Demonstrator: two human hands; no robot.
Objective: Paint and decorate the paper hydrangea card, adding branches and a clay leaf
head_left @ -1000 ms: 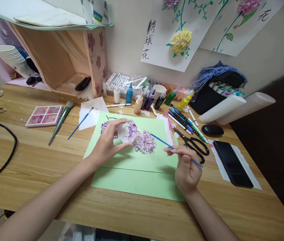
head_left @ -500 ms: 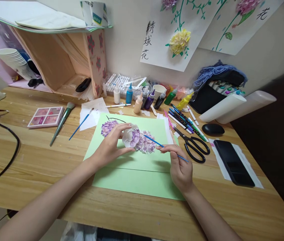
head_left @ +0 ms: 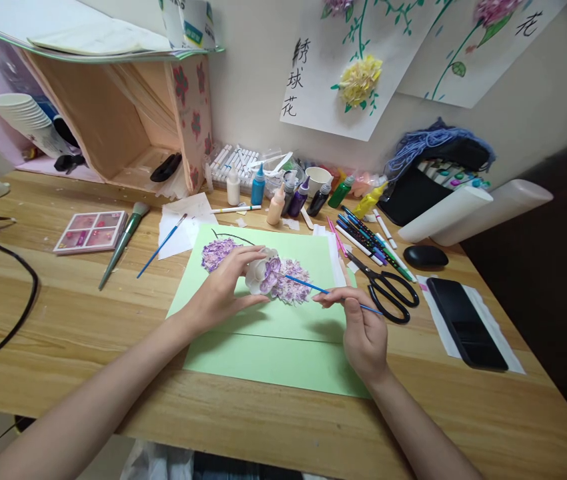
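Observation:
A small white palette with purple paint in it is held by my left hand, thumb below and fingers at its upper edge. In my right hand is a thin blue paintbrush, its tip at the palette's right part. Both hands are over a light green sheet. On the sheet, one purple-and-white flower cluster lies just right of the palette, and another purple cluster is left of it, beside a thin dark curved line.
Black scissors, a phone and a mouse lie at the right. Paint bottles and pens are behind the sheet. A blue brush and a large makeup brush lie at the left.
The blue brush and my right hand have shifted slightly right and the brush lies a little flatter, its tip lower. My left hand still holds the palette in nearly the same place.

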